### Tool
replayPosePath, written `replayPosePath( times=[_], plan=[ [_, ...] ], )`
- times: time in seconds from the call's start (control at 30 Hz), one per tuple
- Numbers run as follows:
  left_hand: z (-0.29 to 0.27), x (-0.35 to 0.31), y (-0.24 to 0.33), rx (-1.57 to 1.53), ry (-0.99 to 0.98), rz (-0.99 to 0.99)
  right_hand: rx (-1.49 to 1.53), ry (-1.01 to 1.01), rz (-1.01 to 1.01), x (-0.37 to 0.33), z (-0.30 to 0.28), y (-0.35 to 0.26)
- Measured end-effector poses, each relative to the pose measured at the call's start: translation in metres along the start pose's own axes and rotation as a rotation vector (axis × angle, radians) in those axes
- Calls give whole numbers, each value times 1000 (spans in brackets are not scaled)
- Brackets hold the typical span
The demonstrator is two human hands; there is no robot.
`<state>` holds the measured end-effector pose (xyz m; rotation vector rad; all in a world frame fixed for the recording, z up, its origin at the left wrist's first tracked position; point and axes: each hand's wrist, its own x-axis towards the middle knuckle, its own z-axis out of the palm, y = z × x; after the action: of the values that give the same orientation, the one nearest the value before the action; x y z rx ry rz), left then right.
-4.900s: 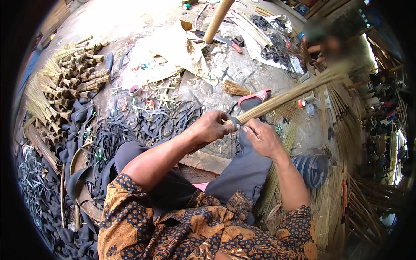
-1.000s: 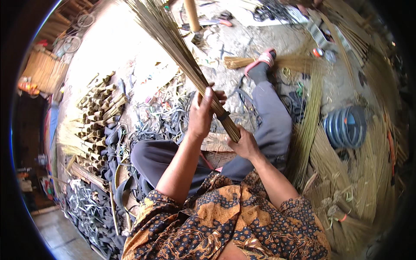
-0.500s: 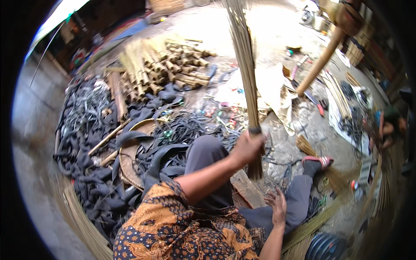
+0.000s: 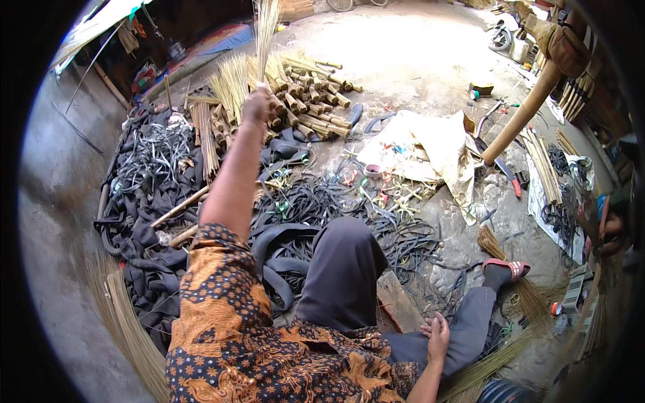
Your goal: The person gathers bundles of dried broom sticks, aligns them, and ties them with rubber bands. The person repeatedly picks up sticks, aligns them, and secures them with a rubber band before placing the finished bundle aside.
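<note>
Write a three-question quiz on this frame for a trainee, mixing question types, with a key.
1. True or false: the right hand is empty.
2. What does the left hand grip?
3. What colour is the handle of the knife lying near the foot of the slanting wooden pole?
A) green
B) red
C) white

Key:
1. True; nothing shows in it.
2. A bundle of thin, straw-coloured bristles, pointing up from the fist.
3. B

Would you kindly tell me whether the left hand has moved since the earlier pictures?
Yes, the left hand has reached out to the left, much closer to the piled bundles.
</note>
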<state>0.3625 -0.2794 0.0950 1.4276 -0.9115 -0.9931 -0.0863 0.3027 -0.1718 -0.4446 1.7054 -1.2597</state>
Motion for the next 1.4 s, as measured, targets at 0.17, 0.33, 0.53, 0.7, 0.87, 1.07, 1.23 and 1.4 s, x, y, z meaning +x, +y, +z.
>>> replayPosePath(
  times=[0.17, 0.33, 0.53, 0.7, 0.87, 1.07, 1.23, 1.4],
  plan=[
    [109, -87, -95, 137, -474, -247, -86, 12, -58, -14, -9, -21],
    [228, -149, -101, 241, -1132, -49, -36, 291, -82, -48, -30, -43],
    [333, -212, -125, 174, -1453, -70, 86, 667, -316, -118, -53, 1],
    [365, -232, -199, 638, -1471, -148, 210, 1031, -70, -194, -56, 59],
    [398, -246, -224, 751, -1491, -75, -165, 1334, 361, -236, -73, 97],
    [423, -288, -228, 794, -1560, 78, -635, 1273, 462, -190, -95, 90],
    [427, -267, -245, 842, -1595, 47, -606, 1170, 508, -167, -114, 77],
    [453, -252, -274, 945, -1589, -69, -561, 1385, 83, -224, -100, 67]
  ],
)
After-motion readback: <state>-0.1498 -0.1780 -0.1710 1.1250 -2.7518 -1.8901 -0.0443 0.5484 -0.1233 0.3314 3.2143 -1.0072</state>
